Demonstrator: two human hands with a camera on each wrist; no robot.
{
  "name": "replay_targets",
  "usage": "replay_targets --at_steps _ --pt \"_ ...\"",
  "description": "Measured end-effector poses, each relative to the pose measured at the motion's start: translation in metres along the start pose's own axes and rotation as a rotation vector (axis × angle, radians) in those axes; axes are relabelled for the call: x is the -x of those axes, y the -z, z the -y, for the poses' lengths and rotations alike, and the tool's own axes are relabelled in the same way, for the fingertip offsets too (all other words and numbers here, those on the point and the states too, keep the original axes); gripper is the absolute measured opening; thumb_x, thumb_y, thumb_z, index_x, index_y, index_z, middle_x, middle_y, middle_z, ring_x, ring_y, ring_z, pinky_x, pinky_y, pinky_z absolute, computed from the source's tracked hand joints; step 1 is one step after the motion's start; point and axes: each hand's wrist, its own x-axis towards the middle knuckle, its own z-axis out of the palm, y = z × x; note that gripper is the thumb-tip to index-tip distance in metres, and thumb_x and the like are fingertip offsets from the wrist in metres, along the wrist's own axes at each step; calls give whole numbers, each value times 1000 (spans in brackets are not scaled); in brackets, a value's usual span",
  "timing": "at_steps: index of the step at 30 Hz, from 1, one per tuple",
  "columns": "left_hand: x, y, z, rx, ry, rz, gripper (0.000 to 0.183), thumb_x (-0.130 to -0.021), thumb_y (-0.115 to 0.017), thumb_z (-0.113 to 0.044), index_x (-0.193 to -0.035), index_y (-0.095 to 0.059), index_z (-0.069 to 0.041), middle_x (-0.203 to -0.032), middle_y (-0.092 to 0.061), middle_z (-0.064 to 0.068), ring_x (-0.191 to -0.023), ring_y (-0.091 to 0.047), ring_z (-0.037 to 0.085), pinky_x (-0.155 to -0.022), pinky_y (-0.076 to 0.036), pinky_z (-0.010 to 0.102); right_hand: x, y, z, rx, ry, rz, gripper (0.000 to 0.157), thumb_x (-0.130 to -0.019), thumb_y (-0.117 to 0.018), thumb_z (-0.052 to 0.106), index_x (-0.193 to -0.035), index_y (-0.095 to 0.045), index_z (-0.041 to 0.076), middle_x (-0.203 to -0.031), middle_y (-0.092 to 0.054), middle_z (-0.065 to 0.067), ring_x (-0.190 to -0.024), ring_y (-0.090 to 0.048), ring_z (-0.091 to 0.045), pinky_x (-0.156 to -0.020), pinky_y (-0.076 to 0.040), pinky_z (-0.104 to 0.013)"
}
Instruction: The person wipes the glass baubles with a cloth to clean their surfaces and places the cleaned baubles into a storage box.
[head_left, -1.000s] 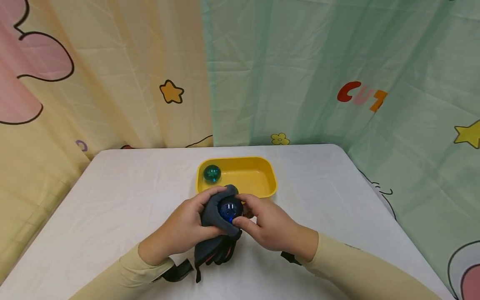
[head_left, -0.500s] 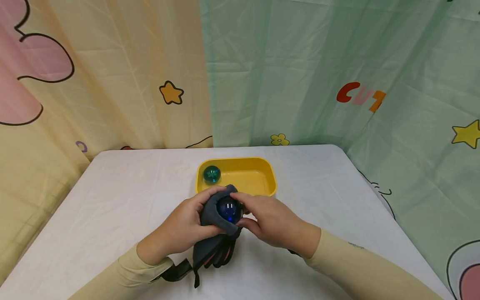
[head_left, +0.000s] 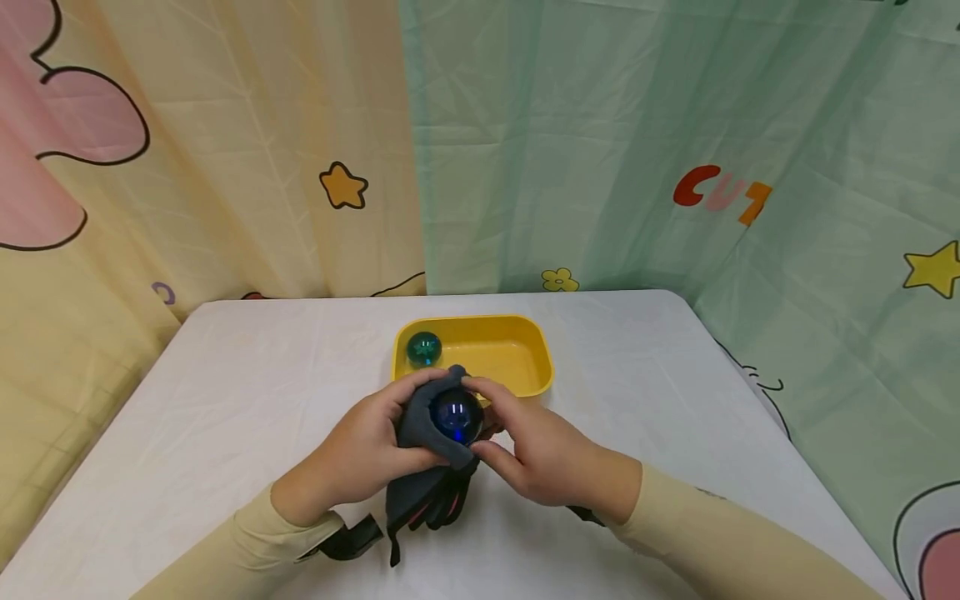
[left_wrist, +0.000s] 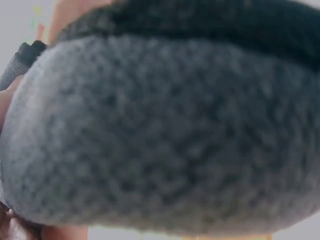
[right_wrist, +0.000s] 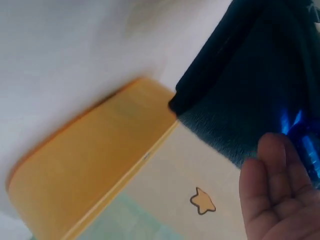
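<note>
In the head view, a shiny dark blue ball (head_left: 456, 417) sits in the open mouth of a dark grey fabric pouch (head_left: 422, 425). Black folds with thin reddish lines hang beneath it. My left hand (head_left: 363, 450) grips the pouch from the left, index finger along the top of the rim and thumb below. On the other side, my right hand (head_left: 543, 446) has its thumb and fingers curved round the ball at the rim. The right wrist view has the fingertips (right_wrist: 272, 150) beside the ball (right_wrist: 310, 147). Grey fabric (left_wrist: 160, 135) fills most of the left wrist view.
Just behind the hands, a shallow yellow tray (head_left: 517, 354) stands on a white-covered table (head_left: 285, 375). A green ball (head_left: 423, 348) lies at the tray's left end. Patterned curtains (head_left: 562, 150) hang beyond the table.
The right index finger has shifted left and up to the top of the pouch rim. Ball and pouch have moved slightly left, the ball remaining in the mouth. The green ball stays put.
</note>
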Motion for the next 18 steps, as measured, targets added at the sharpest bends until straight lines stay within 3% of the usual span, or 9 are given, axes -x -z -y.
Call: replay_targets --at_steps 5,8,12,15,16,18 --pt "0 0 1 60 20 30 82 -83 -90 -12 -154 -49 -18 -148 -63 3 -128 -64 22 -106 -52 23 0 2 -5 357 162 -76 65 -98 -77 18 -154 -45 13 -113 -76 -1 -95 -71 -15 -90 -60 -29" --pt "0 -1 0 53 15 45 81 -84 -90 -13 -154 -49 -20 -148 -63 3 -128 -64 22 -106 -52 25 0 4 -7 416 191 -108 63 -95 -79 21 -151 -50 12 -108 -77 0 -90 -70 -15 -86 -60 -28" --pt "0 -2 0 -2 -12 42 80 -84 -90 -14 -153 -50 -20 -145 -65 2 -127 -65 21 -106 -53 27 1 4 -5 186 58 -47 62 -98 -75 27 -150 -49 5 -110 -78 0 -91 -70 -9 -83 -59 -25" --pt "-1 -3 0 -40 -33 42 78 -85 -90 -16 -153 -51 -18 -141 -68 3 -123 -67 20 -105 -54 28 0 2 -3 -46 -75 -1 55 -103 -70 28 -146 -49 1 -96 -77 0 -78 -63 -4 -71 -55 -22" --pt "-1 -3 1 -48 -37 41 78 -85 -90 -16 -152 -51 -18 -140 -69 3 -122 -67 21 -105 -54 28 0 2 -3 -103 -100 8 52 -104 -68 27 -144 -50 0 -90 -76 0 -73 -60 -3 -66 -53 -22" --pt "-2 -4 1 -55 -39 37 77 -85 -90 -16 -152 -52 -17 -139 -69 4 -122 -67 21 -105 -53 29 -1 0 -3 -160 -120 9 48 -106 -65 27 -143 -51 0 -91 -76 0 -74 -60 -2 -70 -54 -22"
